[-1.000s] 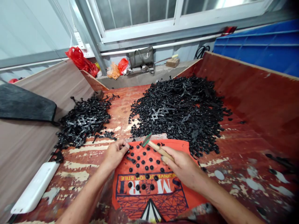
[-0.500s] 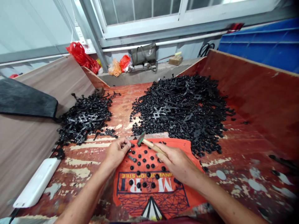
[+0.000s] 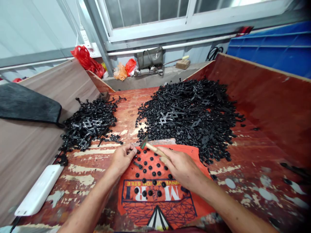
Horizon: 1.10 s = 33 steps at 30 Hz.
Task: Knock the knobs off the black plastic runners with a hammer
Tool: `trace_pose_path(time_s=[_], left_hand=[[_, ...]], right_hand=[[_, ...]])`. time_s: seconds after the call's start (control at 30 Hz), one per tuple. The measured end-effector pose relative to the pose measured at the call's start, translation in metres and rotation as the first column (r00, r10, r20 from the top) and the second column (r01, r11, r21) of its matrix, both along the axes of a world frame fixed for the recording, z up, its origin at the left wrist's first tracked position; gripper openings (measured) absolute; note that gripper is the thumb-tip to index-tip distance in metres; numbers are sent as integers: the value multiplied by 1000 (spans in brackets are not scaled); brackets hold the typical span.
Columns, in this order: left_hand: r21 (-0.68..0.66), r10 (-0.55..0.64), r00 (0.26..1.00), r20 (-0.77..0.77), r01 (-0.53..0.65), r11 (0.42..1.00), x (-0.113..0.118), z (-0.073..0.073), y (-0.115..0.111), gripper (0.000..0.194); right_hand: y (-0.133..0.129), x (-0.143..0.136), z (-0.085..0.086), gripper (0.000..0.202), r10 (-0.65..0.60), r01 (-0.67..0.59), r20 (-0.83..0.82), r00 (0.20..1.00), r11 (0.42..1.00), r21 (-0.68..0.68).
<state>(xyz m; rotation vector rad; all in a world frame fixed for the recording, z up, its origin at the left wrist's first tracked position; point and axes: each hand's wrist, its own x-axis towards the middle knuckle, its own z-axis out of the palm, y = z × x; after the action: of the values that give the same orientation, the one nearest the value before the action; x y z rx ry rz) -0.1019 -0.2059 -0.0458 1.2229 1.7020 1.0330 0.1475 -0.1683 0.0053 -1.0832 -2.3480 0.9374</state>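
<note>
My right hand grips the wooden handle of a hammer, its metal head raised at the far edge of an orange-red printed cloth. At that cloth's far left corner, my left hand is closed in a pinch on a small black linkage piece, mostly hidden by the fingers. The hammer head is just right of the left fingertips. Several black round-headed rivets stand spaced out over the cloth between and in front of my hands.
A large heap of black rivets and strips lies beyond the cloth, and a smaller heap of black linkages lies to the left. Wooden boards wall the worn red table. A white power strip rests at left.
The hammer head has shifted slightly left, toward the left fingertips, with the right hand moving along. My left hand stays in nearly the same spot, still pinching.
</note>
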Motion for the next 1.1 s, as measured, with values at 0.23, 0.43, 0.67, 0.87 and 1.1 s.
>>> trace_pose_path(time_s=[0.23,0.43,0.67,0.87,1.1], left_hand=[[-10,-21,998,51,22,1000,-4,0,1,24],[5,18,999,49,-18,1000,-1,1,0,24],[-6,0,1000,-6,0,1000,-3,-4,0,22],[27,-59,990,-127,63,998,-4,1,2,21],[38,-83,990,-115,88,995,-3,11,-1,11]], right_hand=[[1,-7,1,43,17,-17,-16,1000,999,-38],[5,-1,-3,45,-28,28,-11,1000,999,-34],[2,-2,-2,43,-9,10,21,1000,1000,-18],[-2,-14,-8,40,30,-37,140,990,998,50],[1,-17,-10,42,28,-45,186,982,995,91]])
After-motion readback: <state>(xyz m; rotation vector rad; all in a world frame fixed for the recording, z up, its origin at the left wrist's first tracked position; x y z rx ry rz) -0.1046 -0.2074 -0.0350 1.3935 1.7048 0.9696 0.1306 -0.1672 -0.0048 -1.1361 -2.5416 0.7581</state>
